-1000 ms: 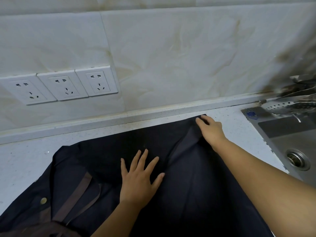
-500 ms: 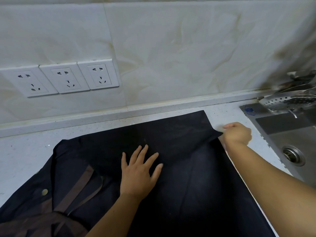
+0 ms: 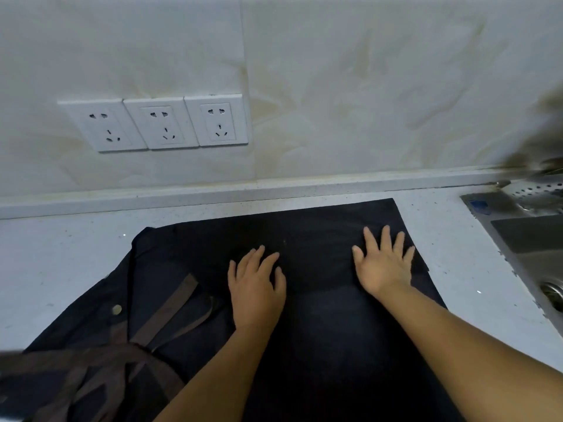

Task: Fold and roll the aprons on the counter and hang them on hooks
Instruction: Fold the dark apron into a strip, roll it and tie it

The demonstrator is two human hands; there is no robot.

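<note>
Right hand (image 3: 385,264) now lies flat beside left hand (image 3: 257,292) on dark apron (image 3: 320,345).

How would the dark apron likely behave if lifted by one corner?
Probably floppy: the dark apron lies flat and rumpled at its left end. Its brown straps lie loose, so they would likely dangle.

Your one camera sat on your head. It looked forward and down at the counter (image 3: 61,269), from close up. The wall (image 3: 365,86) filled the top of the view, and the sink (image 3: 524,239) sat at the right edge.
</note>
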